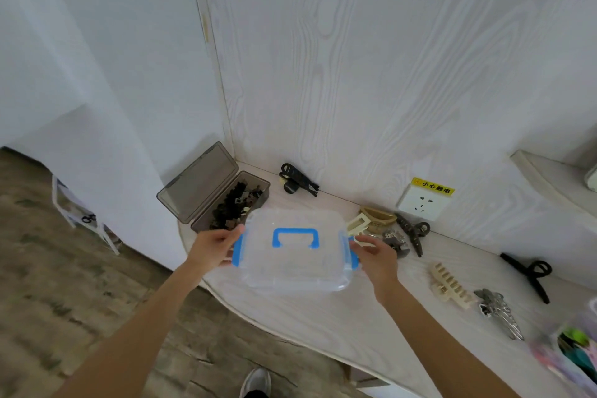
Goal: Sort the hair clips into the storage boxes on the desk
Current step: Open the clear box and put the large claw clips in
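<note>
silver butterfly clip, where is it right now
In the head view, the silver butterfly clip lies on the desk's right side, just right of the cream comb clip.

- Clear storage box (292,255), blue handle and latches, lid on, near the desk's front edge.
- Grey box (223,200) behind it, lid open, full of dark clips.
- Loose hair clips (449,283) lie scattered to the right.
</note>
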`<state>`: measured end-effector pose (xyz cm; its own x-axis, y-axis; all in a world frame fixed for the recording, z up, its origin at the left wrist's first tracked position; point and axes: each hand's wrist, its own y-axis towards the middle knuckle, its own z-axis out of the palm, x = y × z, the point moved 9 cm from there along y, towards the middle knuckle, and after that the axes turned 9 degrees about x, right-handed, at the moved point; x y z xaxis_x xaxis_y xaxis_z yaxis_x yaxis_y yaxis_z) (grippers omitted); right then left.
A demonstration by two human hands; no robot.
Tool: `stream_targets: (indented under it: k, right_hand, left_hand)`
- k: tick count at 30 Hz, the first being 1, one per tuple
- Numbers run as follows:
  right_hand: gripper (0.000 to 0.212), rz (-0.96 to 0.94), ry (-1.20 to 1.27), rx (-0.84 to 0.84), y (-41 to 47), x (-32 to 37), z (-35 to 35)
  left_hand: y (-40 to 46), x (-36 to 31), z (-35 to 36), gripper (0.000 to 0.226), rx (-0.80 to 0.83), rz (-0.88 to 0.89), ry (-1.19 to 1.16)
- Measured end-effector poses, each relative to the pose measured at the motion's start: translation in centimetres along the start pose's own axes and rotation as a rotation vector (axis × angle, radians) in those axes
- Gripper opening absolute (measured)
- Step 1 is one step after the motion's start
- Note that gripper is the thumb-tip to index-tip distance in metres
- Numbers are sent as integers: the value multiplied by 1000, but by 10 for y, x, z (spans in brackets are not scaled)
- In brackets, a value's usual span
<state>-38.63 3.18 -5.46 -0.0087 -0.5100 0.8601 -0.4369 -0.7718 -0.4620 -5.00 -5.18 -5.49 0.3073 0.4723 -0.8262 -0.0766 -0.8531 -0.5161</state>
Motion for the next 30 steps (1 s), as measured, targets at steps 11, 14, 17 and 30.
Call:
stream_targets:
  k: [11,14,17,30]
  right_hand:
    - [28,-303,-593,150,-42,42,20]
    - [51,-174,-685,274,-40,33,33]
    - [58,30,-520,364,-35,25,40]
    - [66,-225,-544,203,-40,53,35]
  left_hand:
    - [-56,-51,19,32,-238,236,1083]
    - [-50,-32,22,34,-47,72,955]
    - [-47,-24,27,37,-13,29,861]
    - [-87,-60,22,45,-379,359,631]
